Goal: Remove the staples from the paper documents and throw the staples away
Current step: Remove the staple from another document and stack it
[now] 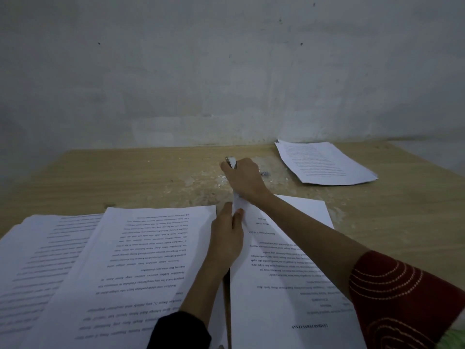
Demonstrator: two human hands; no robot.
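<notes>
Paper covers the near half of the wooden counter. The document being worked on lies under the right forearm. Its long axis runs from the person toward the wall, and its print is upside down from here, so the heading end points back at the person. It looks light and limp: thin sheets that probably bend, slide and tear easily at a stapled corner. The best hold is therefore probably close to that corner, flattening the sheets there rather than tugging them.

The left hand does this, its fingers pinching the raised, crumpled far-left corner. The right hand is just beyond that corner, curled round a small silvery tool, likely a staple remover, which pokes out above the fist toward the wall. A few silvery scraps, possibly pulled staples, lie just beside that hand. No staple shows in the paper.
</notes>
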